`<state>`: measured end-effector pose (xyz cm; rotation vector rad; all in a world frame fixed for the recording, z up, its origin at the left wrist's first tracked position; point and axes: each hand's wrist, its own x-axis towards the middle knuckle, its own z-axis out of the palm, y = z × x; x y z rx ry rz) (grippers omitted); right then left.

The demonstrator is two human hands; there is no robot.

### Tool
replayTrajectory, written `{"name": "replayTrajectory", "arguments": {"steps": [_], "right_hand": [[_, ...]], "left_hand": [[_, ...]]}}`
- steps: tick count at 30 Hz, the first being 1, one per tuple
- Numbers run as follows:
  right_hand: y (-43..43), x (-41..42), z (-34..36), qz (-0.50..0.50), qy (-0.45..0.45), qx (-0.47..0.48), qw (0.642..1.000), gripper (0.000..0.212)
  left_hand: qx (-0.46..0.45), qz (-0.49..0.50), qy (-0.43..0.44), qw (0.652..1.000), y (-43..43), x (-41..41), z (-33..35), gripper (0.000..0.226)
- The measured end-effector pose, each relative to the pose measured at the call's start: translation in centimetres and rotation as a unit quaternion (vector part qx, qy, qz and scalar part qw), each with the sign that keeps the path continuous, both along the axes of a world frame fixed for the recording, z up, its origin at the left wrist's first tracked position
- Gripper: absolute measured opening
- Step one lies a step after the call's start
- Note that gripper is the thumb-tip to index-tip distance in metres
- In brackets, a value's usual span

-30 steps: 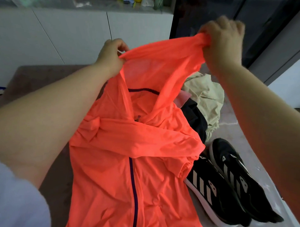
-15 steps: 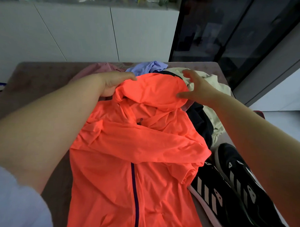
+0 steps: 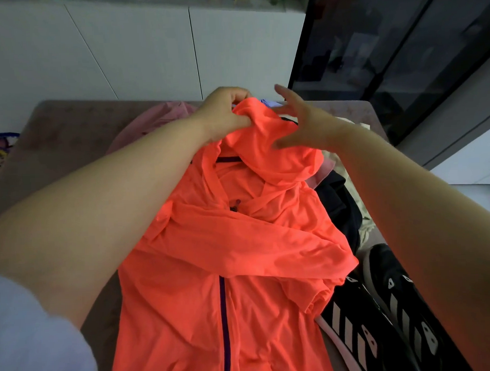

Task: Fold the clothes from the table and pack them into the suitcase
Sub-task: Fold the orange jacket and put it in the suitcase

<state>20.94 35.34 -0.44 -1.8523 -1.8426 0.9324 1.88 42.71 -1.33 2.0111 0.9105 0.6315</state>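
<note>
A bright orange hooded jacket (image 3: 227,269) with a dark zip lies front-up on the brown table (image 3: 64,130), one sleeve folded across its chest. My left hand (image 3: 222,114) grips the top edge of the hood at the far end. My right hand (image 3: 302,122) hovers spread over the hood's right side, fingers apart, holding nothing. Behind and to the right of the jacket lie more clothes: a pink garment (image 3: 163,116), a cream one (image 3: 361,220) and a black one (image 3: 339,207). No suitcase is in view.
A pair of black trainers with white stripes (image 3: 381,313) sits on the table at the right, next to the jacket's hem side. White cabinets (image 3: 122,50) stand behind the table and a dark glass cabinet (image 3: 386,47) at the back right.
The hood, held up in the air by both hands a second ago, has come down onto the jacket. My right hand has let go and spread open; my left hand now grips the hood's top.
</note>
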Motion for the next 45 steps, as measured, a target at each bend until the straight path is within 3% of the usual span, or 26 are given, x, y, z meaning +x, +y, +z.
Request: {"name": "replayTrajectory", "arguments": {"steps": [2,4,7,9,10,12,15,17,21,25,27,29,33,35,38,41,43,45], "right_hand": [[0.3,-0.1,1.1,0.038,-0.03,-0.019,0.999,0.074],[0.3,0.5,2.5,0.084,-0.041,-0.069,0.993,0.044],[-0.1,1.7,4.7,0.146,-0.011,-0.185,0.972,0.059],[-0.2,2.0,5.6,0.152,-0.082,-0.19,0.966,0.041],[0.0,2.0,5.9,0.111,-0.14,-0.139,0.974,0.028],[0.3,1.9,5.5,-0.045,-0.205,0.065,0.976,0.013],[-1.4,-0.1,4.8,-0.299,-0.141,0.295,0.896,0.012],[-4.1,-1.6,4.3,-0.317,-0.158,0.334,0.874,0.014],[-10.1,-4.7,-0.3,-0.223,-0.226,0.31,0.896,0.016],[-16.6,-8.5,-6.3,-0.044,-0.219,0.273,0.936,0.025],[-18.8,-9.4,-7.7,0.004,-0.208,0.248,0.946,0.024],[-20.0,-9.7,-8.2,0.016,-0.21,0.238,0.948,0.026],[-20.6,-9.4,-8.4,0.032,-0.208,0.224,0.952,0.04],[-20.3,-9.2,-7.8,0.013,-0.197,0.218,0.956,0.051],[-18.7,-8.8,-6.7,-0.041,-0.16,0.234,0.958,0.05],[-16.5,-8.3,-6.2,-0.06,-0.166,0.182,0.967,0.057],[-15.1,-7.8,-6.5,-0.059,-0.171,0.147,0.973,0.045],[-14.0,-7.2,-5.9,-0.055,-0.139,0.154,0.977,0.03]], "left_hand": [[0.018,-0.016,0.009,1.0,0.3,-0.4,0.9,0.01],[0.047,-0.001,0.01,0.999,0.8,-1.0,1.7,0.017],[0.088,0.061,-0.001,0.994,1.8,-1.9,2.2,0.027],[0.118,0.103,0.001,0.988,2.4,-2.3,2.2,0.036],[0.127,0.119,0.005,0.985,2.6,-2.4,2.1,0.039],[0.124,0.139,0.007,0.983,2.8,-2.6,1.7,0.041],[0.121,0.144,-0.024,0.982,2.2,-3.2,1.3,0.037],[0.174,0.123,-0.034,0.976,0.7,-4.2,0.9,0.038],[0.233,0.054,-0.018,0.971,-4.1,-7.7,-3.0,0.036],[0.205,-0.017,0.087,0.975,-9.5,-11.6,-9.0,0.036],[0.193,-0.033,0.107,0.975,-11.2,-13.1,-10.4,0.025],[0.203,-0.038,0.11,0.972,-12.3,-13.9,-10.3,0.016],[0.253,-0.061,0.132,0.956,-13.7,-14.9,-9.4,0.037],[0.26,-0.081,0.117,0.955,-13.8,-15.1,-8.8,0.045],[0.259,-0.052,0.083,0.961,-12.7,-13.7,-7.5,0.041],[0.286,-0.026,0.133,0.949,-11.4,-11.3,-7.3,0.054],[0.26,-0.038,0.19,0.946,-10.7,-10.0,-7.8,0.062],[0.222,-0.03,0.192,0.955,-9.7,-9.0,-7.7,0.046]]}}
